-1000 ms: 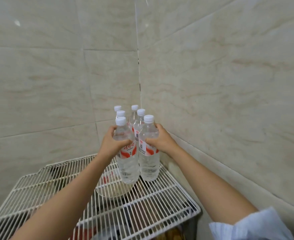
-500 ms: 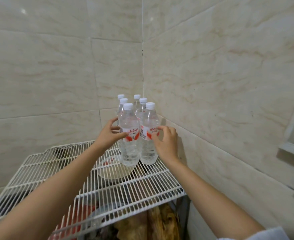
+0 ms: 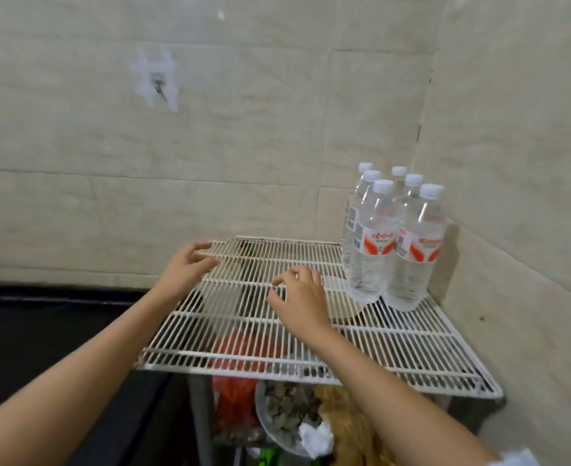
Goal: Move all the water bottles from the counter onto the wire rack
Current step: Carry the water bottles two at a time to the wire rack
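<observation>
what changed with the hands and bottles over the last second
Both hands let go of the two front bottles and drew back leftward. The left hand and right hand now hover open over the wire rack, gripping nothing. The six water bottles stayed upright, clustered in the rack's far right corner by the walls.

Six upright bottles [image 3: 391,243] on rack [image 3: 395,344]

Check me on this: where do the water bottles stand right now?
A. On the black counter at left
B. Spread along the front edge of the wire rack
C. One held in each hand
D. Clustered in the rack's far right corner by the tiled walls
D: six capped water bottles stand packed together on the wire rack in its far right corner, while the left hand and right hand hang empty over it.
</observation>
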`<state>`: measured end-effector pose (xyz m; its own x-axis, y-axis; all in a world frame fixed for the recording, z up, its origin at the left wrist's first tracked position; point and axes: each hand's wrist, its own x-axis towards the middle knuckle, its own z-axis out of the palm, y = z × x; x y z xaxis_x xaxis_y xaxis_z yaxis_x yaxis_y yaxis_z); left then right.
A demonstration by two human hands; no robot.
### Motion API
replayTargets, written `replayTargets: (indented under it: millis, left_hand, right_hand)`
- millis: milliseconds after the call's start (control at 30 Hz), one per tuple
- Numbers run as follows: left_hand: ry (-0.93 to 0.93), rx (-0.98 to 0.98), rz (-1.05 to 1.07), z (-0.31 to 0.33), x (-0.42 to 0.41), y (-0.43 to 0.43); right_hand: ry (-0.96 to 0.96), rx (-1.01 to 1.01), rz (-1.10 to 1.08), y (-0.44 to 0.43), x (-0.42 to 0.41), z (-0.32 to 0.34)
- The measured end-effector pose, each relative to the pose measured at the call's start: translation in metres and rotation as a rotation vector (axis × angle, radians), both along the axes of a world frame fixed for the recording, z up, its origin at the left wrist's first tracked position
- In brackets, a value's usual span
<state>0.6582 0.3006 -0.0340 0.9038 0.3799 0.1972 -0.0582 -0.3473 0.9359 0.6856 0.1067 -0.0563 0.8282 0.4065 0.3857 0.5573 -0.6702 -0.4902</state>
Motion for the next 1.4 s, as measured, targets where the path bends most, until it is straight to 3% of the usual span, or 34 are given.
replayTargets:
  millis: [367,733,1000,1200,1400]
  left_hand:
    - [0.065,-0.078,0.4,-0.035,-0.135,0.125]
    - [0.109,-0.14,0.934,-0.065,-0.394,0.259]
    - [0.115,-0.185,1.104,-0.088,-0.537,0.307]
    - [0.111,-0.226,1.178,-0.106,-0.584,0.329]
    - [0.115,-0.292,1.18,-0.13,-0.565,0.36]
  right_hand:
    - [-0.034,-0.076,0.395,0.153,-0.063,0.0]
    - [0.107,-0.244,0.82,0.34,-0.231,-0.048]
    - [0.167,-0.314,0.93,0.432,-0.328,-0.078]
    - [0.215,-0.397,0.965,0.469,-0.367,-0.1]
    - [0.24,-0.374,0.987,0.509,-0.352,-0.106]
